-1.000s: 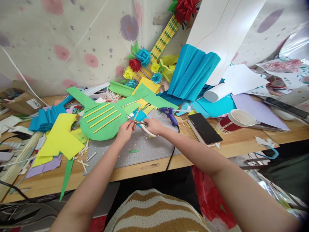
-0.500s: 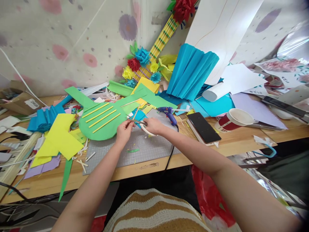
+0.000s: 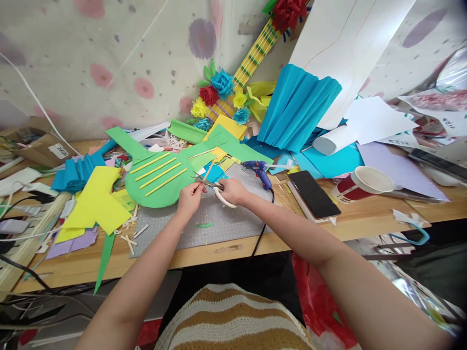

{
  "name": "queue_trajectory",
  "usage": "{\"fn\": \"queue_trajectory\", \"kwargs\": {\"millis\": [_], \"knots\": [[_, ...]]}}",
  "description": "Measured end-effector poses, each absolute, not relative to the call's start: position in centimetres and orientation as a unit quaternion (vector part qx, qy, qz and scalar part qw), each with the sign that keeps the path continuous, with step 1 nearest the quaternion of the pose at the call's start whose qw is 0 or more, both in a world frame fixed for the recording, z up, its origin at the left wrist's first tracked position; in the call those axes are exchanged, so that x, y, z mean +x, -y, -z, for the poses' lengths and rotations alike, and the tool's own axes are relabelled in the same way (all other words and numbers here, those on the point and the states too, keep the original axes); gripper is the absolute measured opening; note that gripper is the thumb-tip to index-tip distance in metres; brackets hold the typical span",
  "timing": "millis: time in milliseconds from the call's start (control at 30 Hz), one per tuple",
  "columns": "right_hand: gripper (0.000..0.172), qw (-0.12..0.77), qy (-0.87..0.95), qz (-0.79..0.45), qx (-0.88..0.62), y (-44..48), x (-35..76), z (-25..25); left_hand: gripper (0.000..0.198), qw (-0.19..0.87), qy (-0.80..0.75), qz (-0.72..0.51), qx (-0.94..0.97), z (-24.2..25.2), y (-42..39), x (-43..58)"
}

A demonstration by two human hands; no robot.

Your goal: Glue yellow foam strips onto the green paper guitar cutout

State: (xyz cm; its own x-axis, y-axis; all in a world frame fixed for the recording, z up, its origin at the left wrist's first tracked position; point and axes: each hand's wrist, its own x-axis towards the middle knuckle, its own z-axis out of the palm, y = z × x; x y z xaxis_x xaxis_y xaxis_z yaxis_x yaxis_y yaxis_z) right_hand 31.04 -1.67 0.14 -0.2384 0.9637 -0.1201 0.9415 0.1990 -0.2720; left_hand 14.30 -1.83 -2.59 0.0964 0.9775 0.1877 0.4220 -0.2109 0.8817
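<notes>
My right hand (image 3: 234,191) is closed round a pair of scissors (image 3: 223,198) with white handles, its blades pointing left. Between the fingertips of my left hand (image 3: 190,197) is a thin wooden stick (image 3: 209,168), which slants up and away across the scissor blades. How far the blades are parted is too small to tell. Just left of and beyond my hands lies a green paper guitar shape (image 3: 160,190) with several yellow strips (image 3: 160,175) laid across it in parallel. Both hands are above a grey cutting mat (image 3: 226,228).
A blue glue gun (image 3: 260,172) lies right of my hands, its cord hanging over the table edge. Beyond it are a phone (image 3: 314,193) and a paper cup (image 3: 359,183). Yellow paper (image 3: 93,199) lies left. A flower-covered paper guitar (image 3: 255,51) leans at the back beside blue crepe paper (image 3: 297,109).
The whole view has shifted slightly, so things appear farther right. My hands keep the same hold on the stick and scissors, with hardly any movement between them.
</notes>
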Motion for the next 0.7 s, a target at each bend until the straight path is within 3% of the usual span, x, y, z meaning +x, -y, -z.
{"fn": "queue_trajectory", "kwargs": {"millis": [167,367,700], "knots": [[0.031,0.040,0.783,-0.142,-0.604,1.46,31.26,-0.37,0.026,0.307,-0.545,-0.415,0.661,1.92,2.01,14.41],[0.032,0.075,0.802,-0.167,-0.569,1.09,31.58,-0.18,0.032,0.367,-0.506,-0.409,0.665,1.95,1.61,14.06],[0.030,0.033,0.790,-0.115,-0.602,1.25,31.25,0.30,0.031,0.348,-0.520,-0.396,0.672,2.33,1.61,13.92]]}}
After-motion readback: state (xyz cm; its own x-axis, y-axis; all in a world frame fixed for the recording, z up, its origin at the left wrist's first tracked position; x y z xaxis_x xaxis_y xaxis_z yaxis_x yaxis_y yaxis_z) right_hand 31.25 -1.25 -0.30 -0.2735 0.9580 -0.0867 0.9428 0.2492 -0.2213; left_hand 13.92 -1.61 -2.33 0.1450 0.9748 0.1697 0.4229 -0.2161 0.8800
